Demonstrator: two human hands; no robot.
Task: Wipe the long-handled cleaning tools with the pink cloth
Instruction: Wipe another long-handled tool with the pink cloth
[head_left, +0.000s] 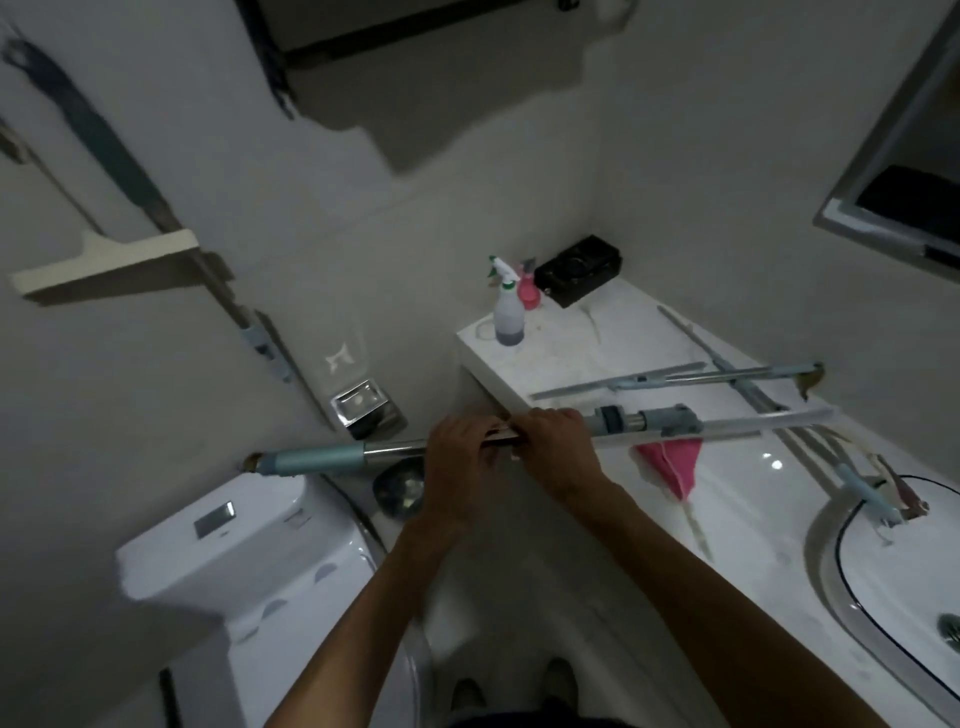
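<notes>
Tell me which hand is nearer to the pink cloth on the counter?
The right hand. It grips the pole just left of the pink cloth, apart from it. The left hand grips the pole farther left, on the far side of the right hand.

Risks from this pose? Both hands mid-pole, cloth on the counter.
1. The held pole spans toilet to counter; swinging its far end could hit the spray bottle or the other tools lying there.
2. The pink cloth lies under the pole, in neither the left hand nor the right hand, so wiping may be skipped.
3. The image is blurry, so grip security is unclear.
</notes>
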